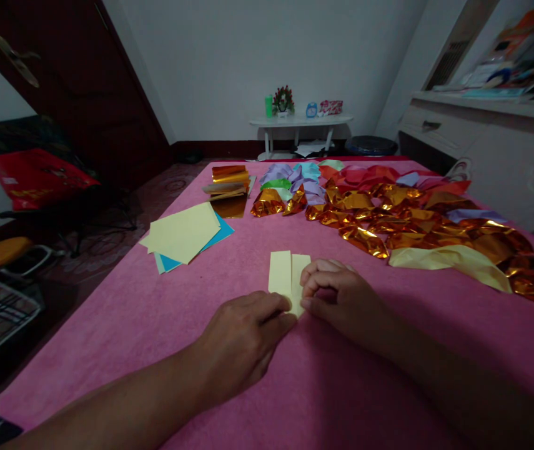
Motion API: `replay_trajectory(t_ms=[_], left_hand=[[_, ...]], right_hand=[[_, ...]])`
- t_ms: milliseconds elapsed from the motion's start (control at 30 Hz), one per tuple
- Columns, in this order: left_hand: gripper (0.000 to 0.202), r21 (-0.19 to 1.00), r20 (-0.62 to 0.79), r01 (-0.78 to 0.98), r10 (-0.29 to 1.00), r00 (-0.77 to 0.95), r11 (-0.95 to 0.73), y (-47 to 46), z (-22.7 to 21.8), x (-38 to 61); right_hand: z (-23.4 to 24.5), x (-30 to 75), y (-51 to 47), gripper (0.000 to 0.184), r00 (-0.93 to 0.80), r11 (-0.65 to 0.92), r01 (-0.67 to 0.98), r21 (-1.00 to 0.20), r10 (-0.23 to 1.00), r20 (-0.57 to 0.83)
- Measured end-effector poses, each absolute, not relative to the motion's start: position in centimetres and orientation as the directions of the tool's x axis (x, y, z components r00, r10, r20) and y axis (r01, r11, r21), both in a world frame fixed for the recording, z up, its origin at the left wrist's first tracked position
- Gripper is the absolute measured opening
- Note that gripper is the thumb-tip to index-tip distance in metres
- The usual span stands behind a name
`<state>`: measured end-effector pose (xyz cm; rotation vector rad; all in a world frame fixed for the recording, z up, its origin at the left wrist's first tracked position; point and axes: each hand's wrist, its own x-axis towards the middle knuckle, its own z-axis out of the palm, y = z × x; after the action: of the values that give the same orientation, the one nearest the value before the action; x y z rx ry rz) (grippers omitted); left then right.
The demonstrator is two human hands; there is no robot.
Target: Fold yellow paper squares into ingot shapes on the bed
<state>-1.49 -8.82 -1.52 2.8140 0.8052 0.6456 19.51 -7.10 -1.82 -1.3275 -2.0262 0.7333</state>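
Observation:
A pale yellow sheet of paper (280,272), folded in from both sides so that two flaps meet along the middle, lies on the pink tablecloth (229,375). At its lower left corner my left hand (243,334) pinches the paper between thumb and fingers. My right hand (341,297) is at the paper's right edge, its thumb and fingertips closed on the lower right part. The paper's bottom end is partly hidden by my fingers.
Yellow and blue paper sheets (185,232) lie to the left, with a stack of gold foil paper (229,177) behind them. Crumpled gold foil pieces (365,240) and coloured folded papers (311,187) spread over the far right. A white side table (301,120) stands by the wall.

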Motion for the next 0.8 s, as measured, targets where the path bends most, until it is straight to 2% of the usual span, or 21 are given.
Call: replay_trajectory(t_ms=[167,533,800], left_hand=[[0.025,0.221,0.399,0.465,0.515,0.759,-0.857,-8.9,-1.7,-1.4],[0.027,0.268,0.415,0.455,0.528,0.741,-0.849,-8.9,-2.1,-1.5],[0.026,0.197,0.376,0.479,0.517,0.769,-0.855,-8.9,-1.6,-1.1]], right_hand=[[-1.9,18.9,-7.1,0.015,-0.261,0.312,0.644,-0.699,0.948,0.182],[-1.8,18.4,-7.5,0.016,-0.233,0.323,0.730,-0.603,0.946,0.225],[-2.0,18.3,-7.4,0.016,-0.248,0.334,0.720,-0.608,0.942,0.225]])
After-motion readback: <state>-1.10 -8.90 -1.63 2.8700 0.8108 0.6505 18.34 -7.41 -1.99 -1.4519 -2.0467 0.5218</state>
